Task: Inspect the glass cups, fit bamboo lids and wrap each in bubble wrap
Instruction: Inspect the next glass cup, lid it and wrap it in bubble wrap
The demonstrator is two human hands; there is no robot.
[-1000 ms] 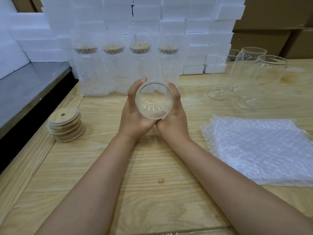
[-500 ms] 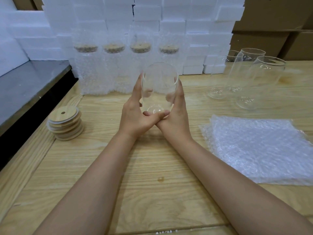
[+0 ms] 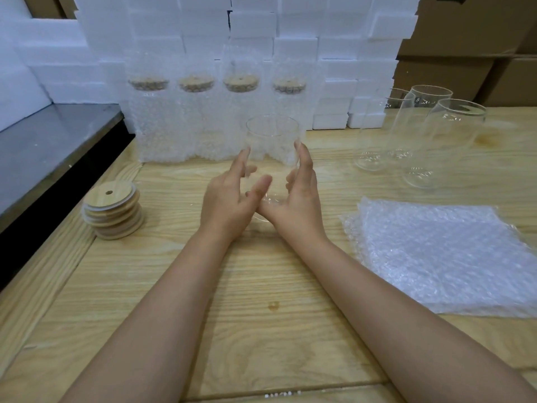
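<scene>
Wooden table (image 3: 261, 330) before a foam-block wall (image 3: 319, 30). Done: four wrapped cups (image 3: 203, 117), lidded, in the back row. In progress: one cup (image 3: 271, 135), upright at centre between my left hand (image 3: 226, 199) and right hand (image 3: 299, 199), fingers straight, spread against its sides. Remaining: this cup and three bare cups (image 3: 444, 135); lids (image 3: 112, 210) and wrap (image 3: 441, 257) lie ready. Unclear: whether its base touches the table; my left fingers are blurred.

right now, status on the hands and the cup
Left hand open beside glass cup. Right hand flat against its side. Cup upright, no lid. Bamboo lids stacked to the left, nothing blocking.
</scene>
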